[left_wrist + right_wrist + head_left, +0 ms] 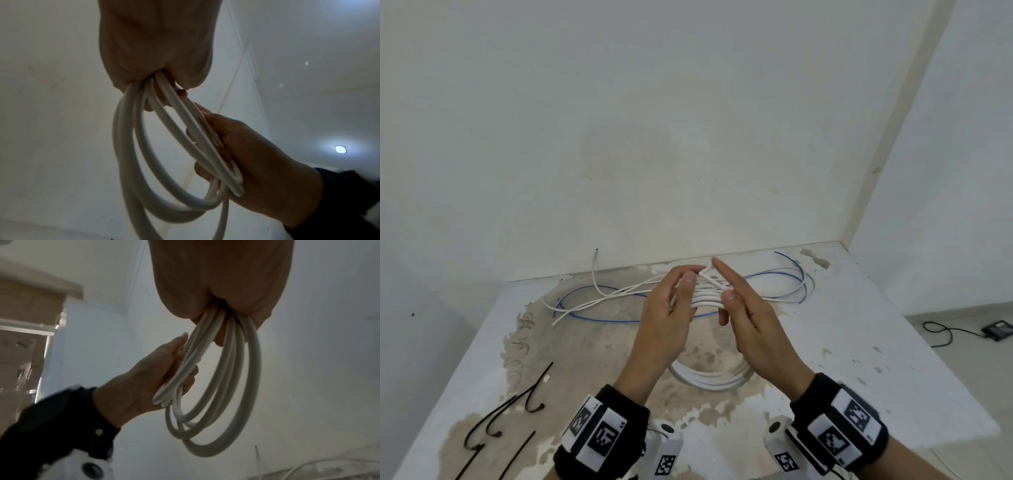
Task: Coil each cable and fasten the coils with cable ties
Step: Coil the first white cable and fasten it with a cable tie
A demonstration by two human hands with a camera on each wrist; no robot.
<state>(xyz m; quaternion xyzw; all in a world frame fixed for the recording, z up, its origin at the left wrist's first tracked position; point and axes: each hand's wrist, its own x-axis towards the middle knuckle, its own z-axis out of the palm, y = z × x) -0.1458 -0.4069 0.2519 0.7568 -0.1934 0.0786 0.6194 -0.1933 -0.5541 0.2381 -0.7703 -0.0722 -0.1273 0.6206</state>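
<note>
A white cable coil [707, 298] hangs in the air between my two hands, its lower loop [709, 378] close above the table [842, 342]. My left hand [684, 291] grips the coil's top strands from the left, thumb over them. My right hand [726, 301] holds the same strands from the right with thumb and curled fingers, index finger pointing up. A short cable end [709, 275] sticks out between them. The left wrist view shows the coil [127, 146] running from my left hand [156, 68] to my right hand [246, 154]. Several black cable ties [517, 404] lie front left.
Loose white cables [616, 295] and a thin blue cable [602, 319] sprawl along the back of the table near the wall. The table's right edge drops to the floor, where a black device with a cord [996, 329] lies.
</note>
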